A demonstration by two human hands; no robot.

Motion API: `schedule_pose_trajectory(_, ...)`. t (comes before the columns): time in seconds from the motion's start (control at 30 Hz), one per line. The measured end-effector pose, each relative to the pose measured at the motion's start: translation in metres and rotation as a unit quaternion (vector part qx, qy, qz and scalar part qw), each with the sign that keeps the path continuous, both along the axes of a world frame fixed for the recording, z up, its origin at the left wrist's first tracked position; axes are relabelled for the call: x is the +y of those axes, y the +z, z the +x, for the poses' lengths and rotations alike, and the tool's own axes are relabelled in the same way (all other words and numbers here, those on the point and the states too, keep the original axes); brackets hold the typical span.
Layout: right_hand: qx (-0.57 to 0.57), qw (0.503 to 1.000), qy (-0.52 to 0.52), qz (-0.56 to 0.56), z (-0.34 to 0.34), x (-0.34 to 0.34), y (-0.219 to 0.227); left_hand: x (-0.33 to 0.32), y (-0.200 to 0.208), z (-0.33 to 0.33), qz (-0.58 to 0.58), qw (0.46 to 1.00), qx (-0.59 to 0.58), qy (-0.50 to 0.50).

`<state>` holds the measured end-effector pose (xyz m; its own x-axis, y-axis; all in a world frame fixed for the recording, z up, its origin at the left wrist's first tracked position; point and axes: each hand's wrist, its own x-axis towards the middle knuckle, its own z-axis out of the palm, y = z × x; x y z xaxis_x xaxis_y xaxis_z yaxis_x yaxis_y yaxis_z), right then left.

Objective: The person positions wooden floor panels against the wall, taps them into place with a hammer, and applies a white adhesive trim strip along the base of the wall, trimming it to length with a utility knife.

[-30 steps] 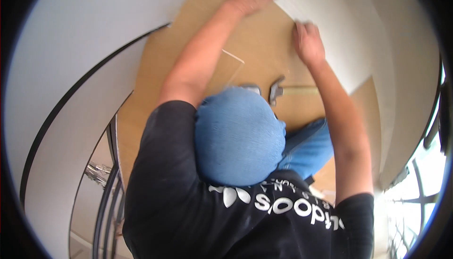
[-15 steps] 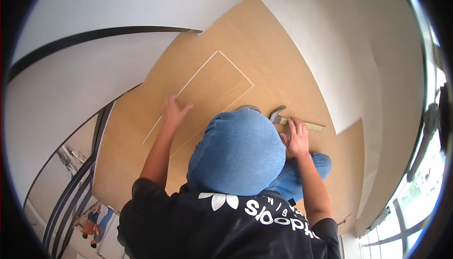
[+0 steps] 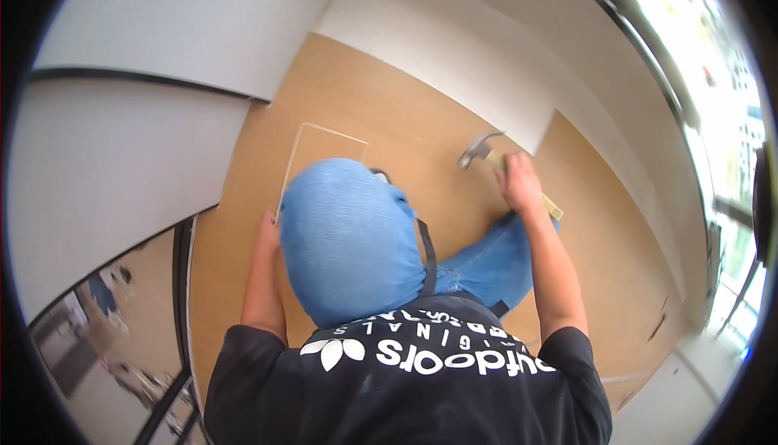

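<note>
My right hand (image 3: 521, 181) is closed round the pale yellow handle of a claw hammer (image 3: 481, 151), its grey metal head pointing up and left. Below the grip, the handle end shows beside my bent right leg. Past the far side of my raised left knee, my left hand (image 3: 270, 223) is mostly hidden, and its fingers do not show. It is close to a thin white strip outline (image 3: 289, 171) on the tan wood board (image 3: 405, 92). The knee covers much of that outline.
My jeans-clad knee (image 3: 348, 234) rises in the middle. White panels (image 3: 138, 145) with dark edges stand at left, beside a dark-framed glass opening (image 3: 174, 307). A pale sheet (image 3: 438, 40) borders the board at the far side, and bright windows (image 3: 697, 56) lie at right.
My right hand has closed round the hammer and raised it off the board. My left hand, spread beside the white strip before, has slipped behind my knee. The view has turned.
</note>
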<state>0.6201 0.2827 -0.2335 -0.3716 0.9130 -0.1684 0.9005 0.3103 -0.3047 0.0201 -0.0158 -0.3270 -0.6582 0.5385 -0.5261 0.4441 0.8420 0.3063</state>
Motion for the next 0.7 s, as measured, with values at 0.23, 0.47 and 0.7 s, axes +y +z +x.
schedule_pose_trajectory(0.23, 0.02, 0.915, -0.381, 0.131, 0.191, -0.068, -0.015, -0.002, 0.008, 0.019, -0.002, 0.998, -0.058, 0.02)
schedule_pose_trajectory(0.47, -0.051, 0.835, -0.549, 0.004, 0.241, -0.224, -0.116, 0.0, 0.042, 0.012, 0.102, 0.987, -0.106, 0.071)
schedule_pose_trajectory(0.7, -0.049, 0.778, -0.623, -0.062, 0.177, -0.271, -0.129, 0.094, 0.126, 0.023, 0.257, 0.956, -0.138, 0.011)
